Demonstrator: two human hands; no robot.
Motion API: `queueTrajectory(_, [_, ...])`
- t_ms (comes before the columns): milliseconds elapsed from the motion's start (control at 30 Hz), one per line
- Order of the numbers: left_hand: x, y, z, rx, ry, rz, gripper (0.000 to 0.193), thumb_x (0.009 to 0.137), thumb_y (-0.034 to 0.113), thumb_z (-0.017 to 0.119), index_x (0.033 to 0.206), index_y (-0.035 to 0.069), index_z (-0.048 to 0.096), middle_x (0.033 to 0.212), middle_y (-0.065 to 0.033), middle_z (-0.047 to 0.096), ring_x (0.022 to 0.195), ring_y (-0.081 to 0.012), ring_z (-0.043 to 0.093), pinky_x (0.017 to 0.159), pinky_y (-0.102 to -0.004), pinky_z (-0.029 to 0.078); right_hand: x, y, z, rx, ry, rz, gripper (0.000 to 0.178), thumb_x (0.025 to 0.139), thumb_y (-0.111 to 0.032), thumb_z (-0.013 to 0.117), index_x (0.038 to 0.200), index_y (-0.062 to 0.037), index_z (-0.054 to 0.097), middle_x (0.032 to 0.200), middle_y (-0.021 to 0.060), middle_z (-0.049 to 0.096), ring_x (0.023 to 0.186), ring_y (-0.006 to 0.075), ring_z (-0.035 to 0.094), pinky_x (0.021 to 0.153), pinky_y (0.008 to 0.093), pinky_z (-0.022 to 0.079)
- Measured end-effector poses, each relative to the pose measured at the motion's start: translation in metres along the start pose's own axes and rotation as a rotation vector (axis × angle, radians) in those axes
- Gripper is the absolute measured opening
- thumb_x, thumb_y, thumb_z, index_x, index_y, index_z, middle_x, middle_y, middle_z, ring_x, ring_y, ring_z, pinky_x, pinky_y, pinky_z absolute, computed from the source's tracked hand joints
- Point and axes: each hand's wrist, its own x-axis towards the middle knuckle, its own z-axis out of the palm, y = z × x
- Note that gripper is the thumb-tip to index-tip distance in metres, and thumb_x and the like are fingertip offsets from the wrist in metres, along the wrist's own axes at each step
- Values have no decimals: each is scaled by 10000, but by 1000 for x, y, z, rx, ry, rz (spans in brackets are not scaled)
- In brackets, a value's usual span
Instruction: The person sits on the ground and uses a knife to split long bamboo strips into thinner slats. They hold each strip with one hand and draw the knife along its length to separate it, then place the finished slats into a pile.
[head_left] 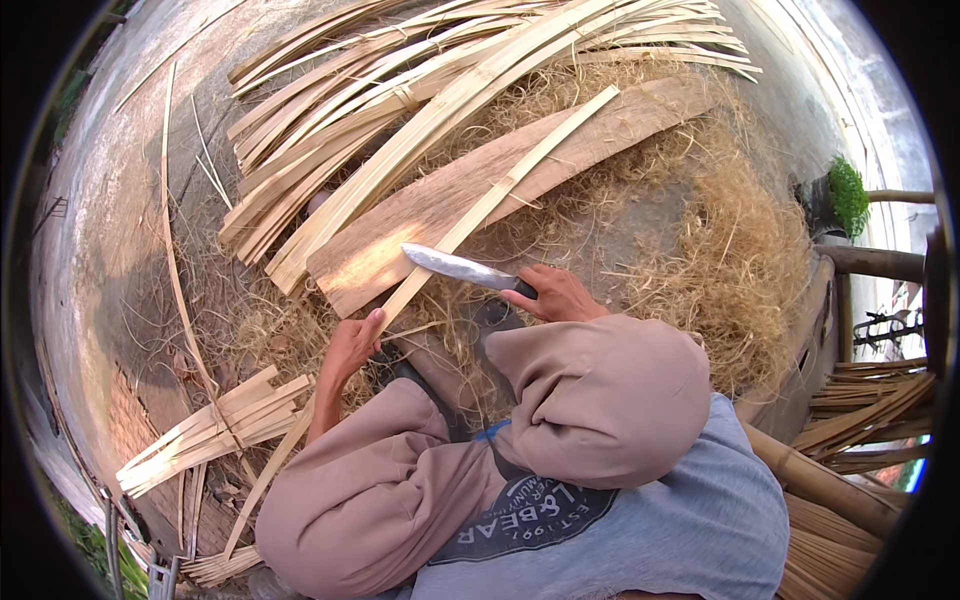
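Observation:
A long pale bamboo strip (487, 205) slants over a wide wooden board (420, 232), its far end near the board's upper right. My left hand (351, 345) grips the strip toward its near end, thumb on top. In my right hand (562, 294) is a knife (458, 267) with a dark handle, fingers wrapped round it. The knife's bright blade lies across the strip, tip pointing left. Part of the strip below my left hand is hidden by that hand and my leg.
Bundles of split bamboo strips (330, 130) lie beyond the board. Curly shavings (735, 270) heap up on the right. A smaller stack of strips (215, 430) rests at lower left. Bamboo poles (870, 262) and a green plant (847, 198) stand at the right edge.

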Motion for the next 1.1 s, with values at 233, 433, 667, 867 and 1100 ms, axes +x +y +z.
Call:
queueTrajectory(233, [-21, -10, -14, 85, 160, 31, 732, 998, 632, 567, 590, 29, 655, 494, -10, 516, 473, -113, 500, 469, -289, 362, 42, 61, -54, -63, 130, 266, 532, 985, -519, 647, 802, -20, 645, 634, 162, 624, 590, 304, 634, 575, 447, 478])
queueTrajectory(433, [-62, -34, -39, 72, 76, -77, 751, 994, 645, 562, 595, 17, 664, 492, -25, 519, 489, -128, 515, 496, -310, 388, 51, 104, -74, -40, 262, 394, 619, 994, -569, 600, 774, 9, 623, 639, 185, 596, 598, 324, 586, 594, 457, 452])
queueTrajectory(667, [-71, -45, -48, 67, 120, -157, 706, 1002, 602, 590, 616, 17, 676, 501, -18, 528, 480, -123, 513, 488, -310, 401, 61, 141, -97, 82, 281, 582, 656, 985, -618, 577, 786, 5, 626, 643, 197, 588, 631, 331, 607, 631, 453, 476])
queueTrajectory(867, [-75, -49, -52, 99, 127, -154, 683, 1011, 578, 591, 630, 17, 675, 500, -6, 524, 475, -109, 495, 468, -307, 377, 68, 135, -92, -120, 325, 412, 682, 981, -597, 584, 741, 39, 623, 672, 234, 628, 661, 356, 645, 632, 476, 471])
queueTrajectory(1100, [-85, -60, -61, 70, 85, -187, 717, 981, 648, 589, 625, 30, 657, 486, -2, 490, 447, -97, 452, 446, -298, 346, 45, 83, -64, 87, 221, 434, 640, 978, -586, 619, 770, 19, 633, 600, 179, 571, 573, 273, 555, 581, 454, 454])
